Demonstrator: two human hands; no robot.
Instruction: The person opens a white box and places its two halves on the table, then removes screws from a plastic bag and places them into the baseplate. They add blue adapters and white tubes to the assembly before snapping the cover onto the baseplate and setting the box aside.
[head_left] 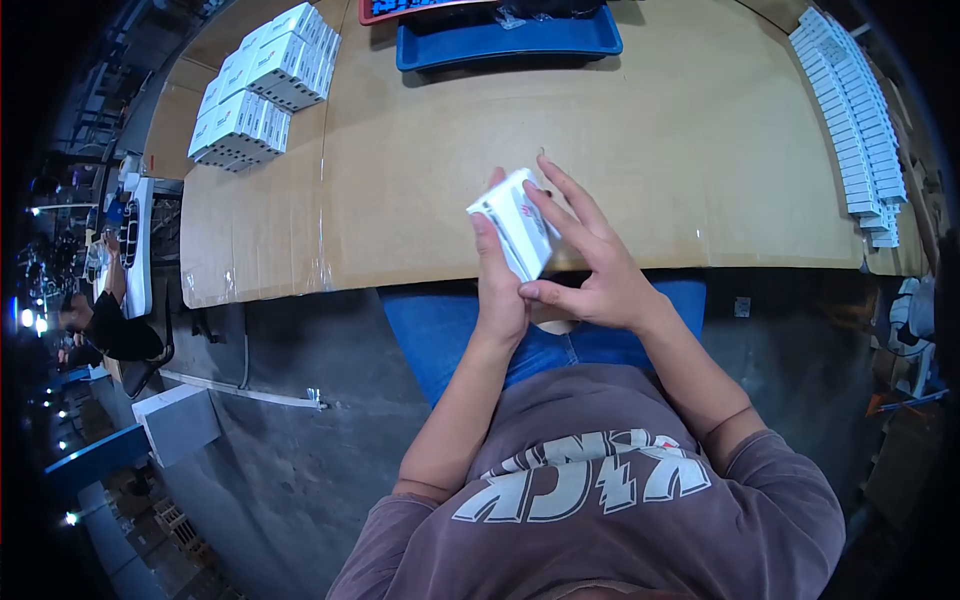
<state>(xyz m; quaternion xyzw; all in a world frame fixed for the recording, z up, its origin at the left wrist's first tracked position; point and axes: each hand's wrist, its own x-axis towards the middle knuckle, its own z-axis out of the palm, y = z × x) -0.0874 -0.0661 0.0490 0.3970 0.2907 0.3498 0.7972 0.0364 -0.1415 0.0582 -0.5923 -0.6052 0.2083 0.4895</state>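
White box [520, 232] is gripped by the left hand [497, 290] above the desk's [680, 150] near edge; right hand [590, 265] rests open-fingered against it. A loosened grip risks dropping it floorward.

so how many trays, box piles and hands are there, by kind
blue tray: 1
red tray: 1
stacked white box piles, top left: 1
row of flat white boxes, right edge: 1
white box in hand: 1
hands, left hand and right hand: 2
total: 7
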